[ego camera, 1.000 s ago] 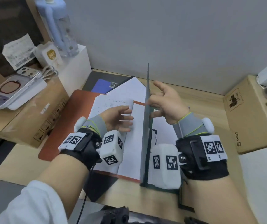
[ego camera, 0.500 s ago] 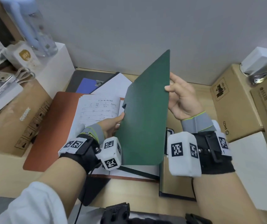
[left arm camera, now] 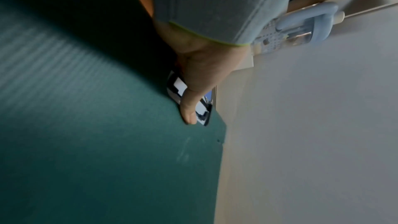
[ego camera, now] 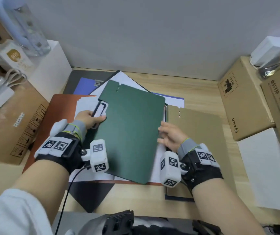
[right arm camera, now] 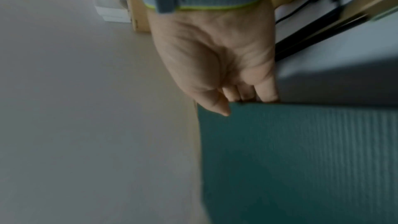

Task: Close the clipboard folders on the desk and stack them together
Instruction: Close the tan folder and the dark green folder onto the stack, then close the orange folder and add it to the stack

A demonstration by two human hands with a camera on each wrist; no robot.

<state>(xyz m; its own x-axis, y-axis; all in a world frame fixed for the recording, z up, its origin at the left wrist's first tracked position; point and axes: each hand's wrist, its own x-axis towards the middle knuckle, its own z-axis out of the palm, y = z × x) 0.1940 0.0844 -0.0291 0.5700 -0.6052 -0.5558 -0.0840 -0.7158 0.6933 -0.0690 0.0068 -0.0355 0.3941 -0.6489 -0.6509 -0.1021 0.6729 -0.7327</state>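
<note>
Swung down since half a second ago: green cover (ego camera: 129, 133) no longer standing tilted in the air, now lying almost flat over the white pages, above the open orange-brown folder (ego camera: 39, 126). Held at both long edges. Left hand (ego camera: 88, 120) at the left edge near the metal clip (ego camera: 100, 107), thumb pressed on top of the cover, other fingers hidden below, so pinching there. Right hand (ego camera: 171, 136) at the right edge, thumb on top and fingers curled under the edge, as seen in the right wrist view (right arm camera: 215, 67). Tan folder (ego camera: 195, 133) already shut, just beside on the right, partly under the right wrist. A blue folder (ego camera: 86, 85) further back, open, under the white sheets.

Probably light and stiff, a thin board, smooth and a little slippery. Loose sheets inside likely to slide out if tilted. Best taken at the two long edges or near the clip, kept level, then laid onto the tan folder.
</note>
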